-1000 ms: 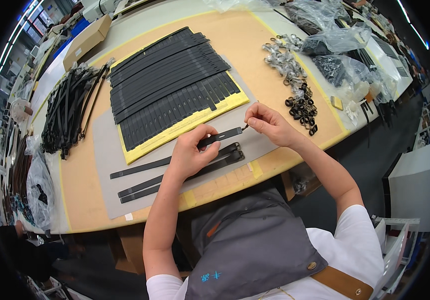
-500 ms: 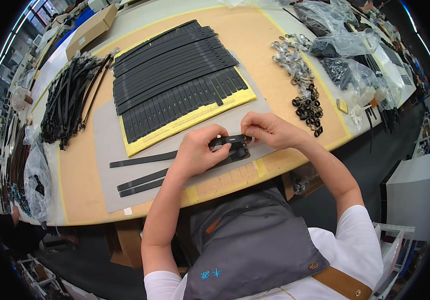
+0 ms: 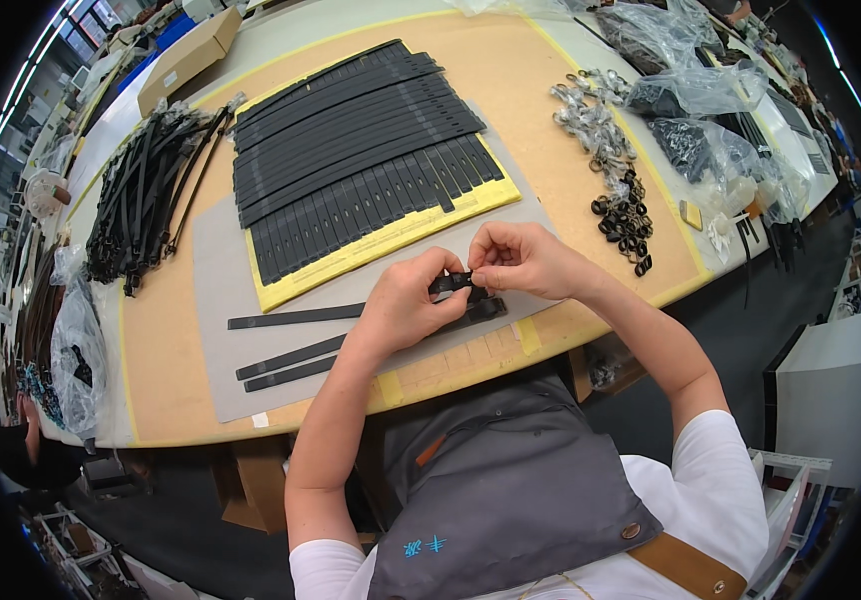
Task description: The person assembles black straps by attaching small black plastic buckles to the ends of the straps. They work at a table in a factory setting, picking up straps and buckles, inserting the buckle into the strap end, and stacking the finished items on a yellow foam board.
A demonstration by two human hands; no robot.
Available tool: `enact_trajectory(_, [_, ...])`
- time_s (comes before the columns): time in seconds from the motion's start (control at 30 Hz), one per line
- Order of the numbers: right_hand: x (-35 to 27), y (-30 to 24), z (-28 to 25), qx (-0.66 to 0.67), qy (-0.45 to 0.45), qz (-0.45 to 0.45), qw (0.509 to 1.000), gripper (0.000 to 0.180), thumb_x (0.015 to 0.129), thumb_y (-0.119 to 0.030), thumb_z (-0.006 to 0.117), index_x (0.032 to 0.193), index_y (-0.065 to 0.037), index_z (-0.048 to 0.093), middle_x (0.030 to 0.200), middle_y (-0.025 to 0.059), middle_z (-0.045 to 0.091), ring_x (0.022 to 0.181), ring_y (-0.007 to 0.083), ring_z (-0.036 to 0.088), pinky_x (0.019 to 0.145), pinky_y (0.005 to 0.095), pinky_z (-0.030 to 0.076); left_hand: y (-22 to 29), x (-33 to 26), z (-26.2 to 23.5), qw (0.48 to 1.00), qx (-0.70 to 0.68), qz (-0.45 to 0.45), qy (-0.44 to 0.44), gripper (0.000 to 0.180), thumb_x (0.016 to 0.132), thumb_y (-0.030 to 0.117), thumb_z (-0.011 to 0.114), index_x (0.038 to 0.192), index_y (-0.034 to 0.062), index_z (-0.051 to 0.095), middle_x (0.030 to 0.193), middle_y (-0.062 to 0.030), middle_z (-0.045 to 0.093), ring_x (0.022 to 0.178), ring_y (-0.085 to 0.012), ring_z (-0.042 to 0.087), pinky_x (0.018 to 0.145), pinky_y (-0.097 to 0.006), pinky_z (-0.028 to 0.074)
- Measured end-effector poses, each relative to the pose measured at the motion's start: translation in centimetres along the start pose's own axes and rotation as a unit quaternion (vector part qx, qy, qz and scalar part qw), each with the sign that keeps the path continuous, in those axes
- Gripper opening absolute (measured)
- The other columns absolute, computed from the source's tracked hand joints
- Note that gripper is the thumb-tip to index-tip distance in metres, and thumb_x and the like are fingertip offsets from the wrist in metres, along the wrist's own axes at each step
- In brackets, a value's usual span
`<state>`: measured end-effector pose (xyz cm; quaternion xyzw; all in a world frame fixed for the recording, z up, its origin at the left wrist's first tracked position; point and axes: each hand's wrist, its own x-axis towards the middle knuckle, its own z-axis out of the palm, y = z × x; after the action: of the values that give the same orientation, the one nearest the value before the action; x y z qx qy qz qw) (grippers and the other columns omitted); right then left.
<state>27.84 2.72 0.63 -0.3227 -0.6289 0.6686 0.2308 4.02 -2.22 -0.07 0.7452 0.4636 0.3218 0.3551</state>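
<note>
My left hand (image 3: pixel 409 302) is closed on a black belt strap (image 3: pixel 301 317), whose long tail lies to the left across the grey mat. Its short end (image 3: pixel 449 284) shows between my hands and looks bent. The thumb and fingertips of my right hand (image 3: pixel 523 264) pinch at that end; any small fitting there is hidden by the fingers. Just below, two more black belt straps (image 3: pixel 291 366) lie side by side on the grey mat (image 3: pixel 213 350), their right ends (image 3: pixel 489 308) partly under my left hand.
Beyond my hands, rows of black straps (image 3: pixel 351 140) cover a yellow board (image 3: pixel 391 228). A heap of black belts (image 3: pixel 146 190) lies left. Loose buckles (image 3: pixel 591 125) and black loops (image 3: pixel 623 225) are at right, near plastic bags (image 3: pixel 696 85). A cardboard box (image 3: pixel 189 58) stands far left.
My right hand has shifted left, closer to my left hand. The strap end, flat with a slot showing before, now looks bent and more covered by fingers.
</note>
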Motion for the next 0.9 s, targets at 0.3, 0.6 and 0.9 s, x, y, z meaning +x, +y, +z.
enact_trajectory(0.3, [0.0,-2.0,2.0,-0.238,0.089,-0.08,0.964,0.014,0.094,-0.008,0.076,0.1,0.0,0.066,0.084,0.0071,0.072,0.08,0.0121,0.069,0.074,0.0299,0.057,-0.7,-0.1,-0.1,0.999,-0.046,0.021,0.015,0.024,0.086,0.011,0.078,0.104,0.0006,0.068,0.075,-0.0041,0.062,0.065,-0.0094,0.053,0.059,-0.027,0.046])
enact_trajectory(0.6, [1.2,-0.2,1.0,-0.018,0.051,-0.026,0.998,0.021,0.096,-0.012,0.079,0.109,-0.002,0.067,0.085,0.0006,0.067,0.074,0.0057,0.062,0.065,0.0238,0.051,0.1,0.0,-0.6,0.998,-0.061,0.027,0.008,0.026,0.091,0.012,0.08,0.111,0.0009,0.067,0.09,-0.0044,0.069,0.077,-0.0101,0.061,0.068,-0.027,0.05])
enact_trajectory(0.9, [1.8,0.8,0.8,0.01,0.084,-0.083,0.993,0.026,0.099,-0.017,0.076,0.117,0.0,0.067,0.091,0.0023,0.07,0.076,0.0072,0.064,0.068,0.0235,0.053,0.2,0.0,-1.0,0.998,-0.017,0.022,0.06,0.03,0.088,0.011,0.083,0.113,0.0014,0.069,0.093,-0.0064,0.074,0.08,-0.0123,0.067,0.073,-0.028,0.054])
